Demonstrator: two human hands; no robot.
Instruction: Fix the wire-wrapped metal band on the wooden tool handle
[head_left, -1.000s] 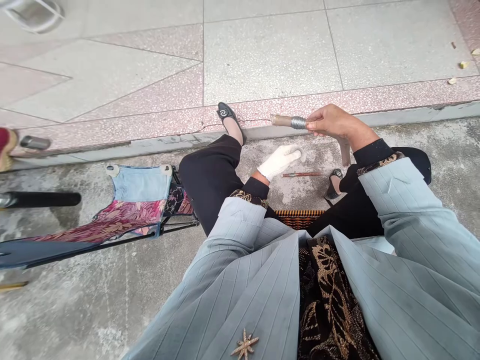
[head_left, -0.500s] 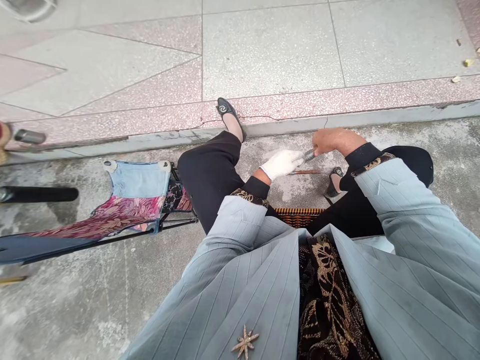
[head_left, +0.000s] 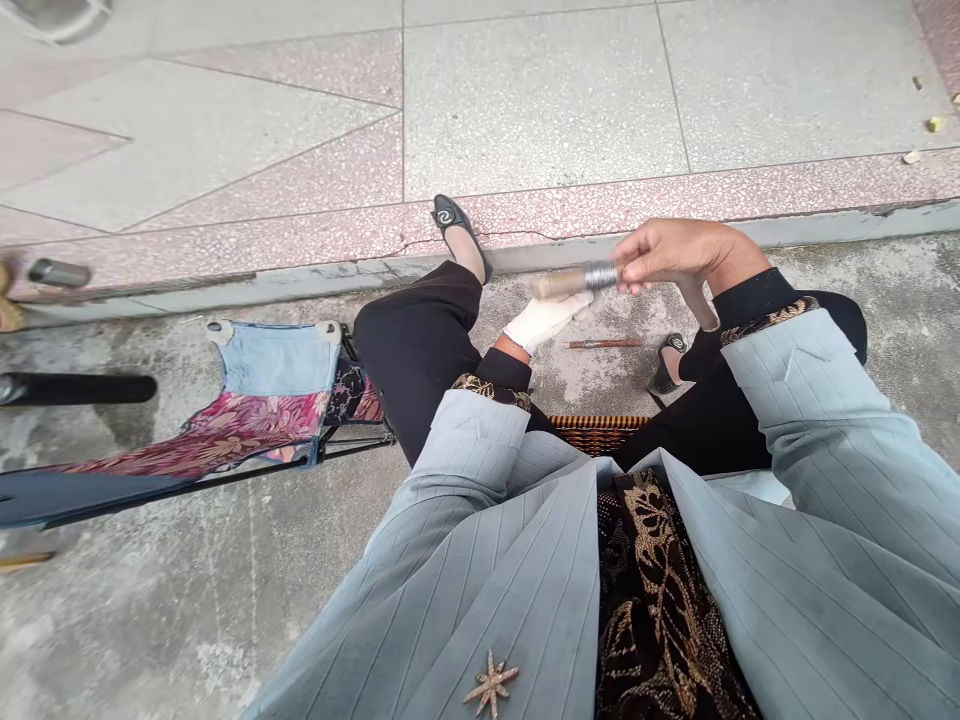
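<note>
My bare right hand (head_left: 667, 250) is closed around a tool just beside the silvery wire wound on its neck. The tool has a pale wooden handle (head_left: 559, 284) pointing left, blurred by motion, and a curved metal end (head_left: 699, 303) showing below my wrist. In a white knit glove, my left hand (head_left: 547, 320) lies just under the handle. Its fingers are partly covered by the handle, and whether they grip anything cannot be seen. On the concrete below lies a thin reddish-brown stick (head_left: 602, 343) with a band around it.
A folding chair (head_left: 270, 360) with patterned fabric stands left of my knee. Further left are a black cylinder (head_left: 82, 388) and a grey metal cylinder (head_left: 58, 273). Ahead runs a raised tiled step (head_left: 540, 100). A woven wicker edge (head_left: 600, 435) shows between my legs.
My right hand has moved up and right, turning the tool so its handle and curved end show. My left hand has shifted slightly left, away from the wire winding, uncovering more of the stick.
</note>
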